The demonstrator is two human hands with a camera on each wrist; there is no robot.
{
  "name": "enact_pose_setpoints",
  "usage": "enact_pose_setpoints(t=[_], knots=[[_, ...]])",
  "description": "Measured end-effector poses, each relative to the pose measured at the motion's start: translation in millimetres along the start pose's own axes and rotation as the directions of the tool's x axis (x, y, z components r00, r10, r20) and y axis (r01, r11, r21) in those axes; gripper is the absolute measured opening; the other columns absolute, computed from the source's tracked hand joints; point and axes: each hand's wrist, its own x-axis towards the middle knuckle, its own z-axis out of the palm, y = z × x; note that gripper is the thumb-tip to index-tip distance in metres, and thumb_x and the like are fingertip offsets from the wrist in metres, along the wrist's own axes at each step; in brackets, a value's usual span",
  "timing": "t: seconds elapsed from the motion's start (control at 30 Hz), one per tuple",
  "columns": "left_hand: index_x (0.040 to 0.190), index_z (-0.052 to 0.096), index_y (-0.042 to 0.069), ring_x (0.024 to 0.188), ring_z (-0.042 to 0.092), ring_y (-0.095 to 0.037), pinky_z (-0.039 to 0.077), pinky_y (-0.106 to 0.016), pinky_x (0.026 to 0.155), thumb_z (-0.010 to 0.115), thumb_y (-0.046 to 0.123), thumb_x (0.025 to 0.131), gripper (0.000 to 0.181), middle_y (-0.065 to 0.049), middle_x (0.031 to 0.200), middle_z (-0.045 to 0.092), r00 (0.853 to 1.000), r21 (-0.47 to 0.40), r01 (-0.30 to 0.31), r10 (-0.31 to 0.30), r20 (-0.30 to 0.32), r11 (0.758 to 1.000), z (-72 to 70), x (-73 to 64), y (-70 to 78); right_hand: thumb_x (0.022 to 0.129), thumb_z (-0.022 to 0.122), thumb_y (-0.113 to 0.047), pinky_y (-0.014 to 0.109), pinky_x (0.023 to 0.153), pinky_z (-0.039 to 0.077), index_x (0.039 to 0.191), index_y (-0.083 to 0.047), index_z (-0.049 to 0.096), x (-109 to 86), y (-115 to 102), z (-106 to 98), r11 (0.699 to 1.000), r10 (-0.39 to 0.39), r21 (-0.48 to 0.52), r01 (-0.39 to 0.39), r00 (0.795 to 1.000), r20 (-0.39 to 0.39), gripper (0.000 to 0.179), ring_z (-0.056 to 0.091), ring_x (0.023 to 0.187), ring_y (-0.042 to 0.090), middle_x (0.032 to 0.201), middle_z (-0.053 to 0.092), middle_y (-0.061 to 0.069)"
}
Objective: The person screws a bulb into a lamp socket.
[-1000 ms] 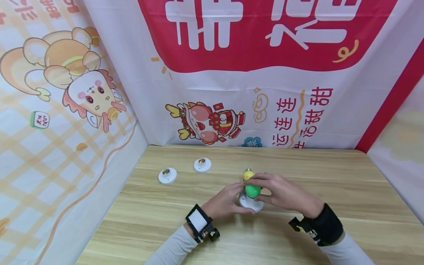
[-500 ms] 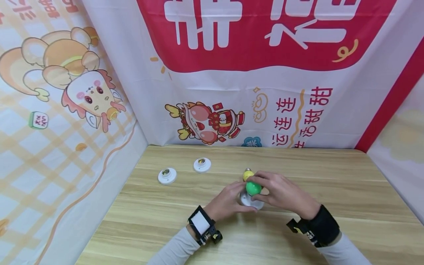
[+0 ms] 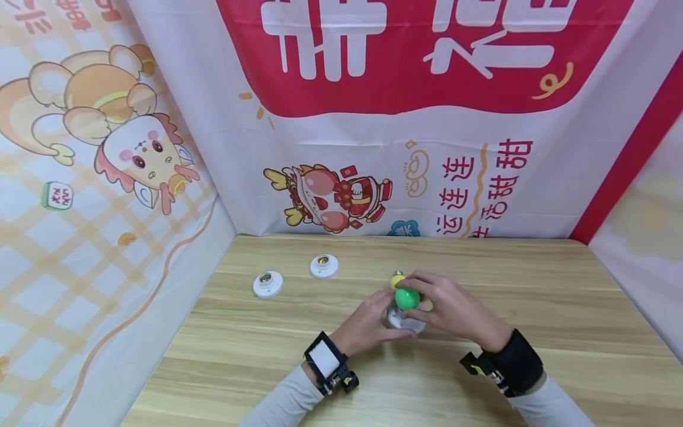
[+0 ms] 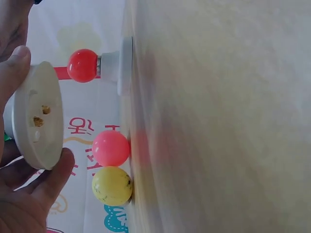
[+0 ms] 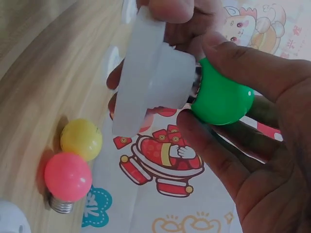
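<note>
In the head view my left hand [image 3: 368, 323] grips a round white lamp socket [image 3: 413, 324] by its rim. The left wrist view shows the socket's hollow underside [image 4: 46, 121], lifted over the table and tilted on edge. My right hand [image 3: 453, 305] pinches a green light bulb [image 3: 408, 298] between thumb and fingers. In the right wrist view the bulb's metal base meets the mouth of the socket's collar [image 5: 175, 77], with a strip of metal showing. Beyond the hands lie a yellow bulb [image 3: 396, 280] and a pink bulb [image 5: 68, 177], hidden in the head view.
Two bare white sockets, one at left [image 3: 267, 285] and one farther back [image 3: 324, 267], sit on the wooden table [image 3: 256, 356]. A red bulb [image 4: 82, 65] stands in another white socket [image 4: 125, 65]. Printed cloth [image 3: 331, 136] hangs behind the table.
Both hands, with the socket and green bulb, have shifted slightly away from me. More of the green bulb shows between the right fingers. The head view has turned a little.
</note>
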Motion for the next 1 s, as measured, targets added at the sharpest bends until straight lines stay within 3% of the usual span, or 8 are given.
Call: enact_pose_setpoints(t=[0.3,0.47,0.63,0.83,1.0], knots=[[0.162,0.038,0.014,0.146,0.052,-0.017,0.047,-0.032,0.122,0.084,0.025,0.092,0.085,-0.004,0.162,0.048,0.996,-0.007,0.054,-0.053,0.068,0.999,-3.5,0.0,-3.9,0.082,0.094,-0.021,0.037,0.098,0.065,0.129,-0.011,0.073,-3.8,5,4,0.999,0.028,0.035,-0.028,1.0,-0.014,0.053,0.073,0.117,0.021,0.128,0.074,0.004],[0.16,0.042,0.015,0.149,0.05,-0.017,0.045,-0.032,0.123,0.085,0.025,0.092,0.081,-0.003,0.163,0.048,0.995,0.007,0.046,-0.046,0.084,0.999,-2.0,1.8,-5.1,0.084,0.093,-0.019,0.039,0.101,0.063,0.131,-0.011,0.072,-8.2,7,4,0.997,0.051,0.052,-0.052,0.998,0.029,0.053,0.071,0.122,0.022,0.132,0.071,0.004],[0.157,0.048,0.016,0.147,0.05,-0.019,0.043,-0.035,0.125,0.087,0.031,0.091,0.078,0.0,0.158,0.055,0.994,0.077,0.046,-0.053,0.092,0.996,4.5,4.5,-8.7,0.086,0.09,-0.018,0.046,0.103,0.062,0.135,-0.012,0.071,-13.2,11,4,0.996,0.075,0.032,-0.077,0.994,0.084,0.053,0.069,0.126,0.027,0.137,0.07,0.006],[0.148,0.058,0.014,0.149,0.047,-0.022,0.042,-0.036,0.126,0.089,0.036,0.088,0.071,0.001,0.154,0.059,0.985,0.123,0.1,-0.116,0.128,0.987,11.9,9.7,-10.9,0.082,0.091,-0.015,0.051,0.102,0.062,0.134,-0.009,0.071,-19.5,17,4,0.996,0.082,-0.023,-0.081,0.991,0.101,0.056,0.07,0.125,0.032,0.135,0.072,0.011],[0.149,0.057,0.015,0.15,0.046,-0.019,0.04,-0.036,0.128,0.088,0.04,0.087,0.073,0.001,0.154,0.059,0.97,0.132,0.159,-0.18,0.166,0.978,17.0,17.4,-10.6,0.082,0.092,-0.012,0.052,0.103,0.061,0.133,-0.011,0.072,-21.0,23,4,0.995,0.091,-0.042,-0.087,0.989,0.113,0.055,0.068,0.127,0.032,0.134,0.073,0.009]])
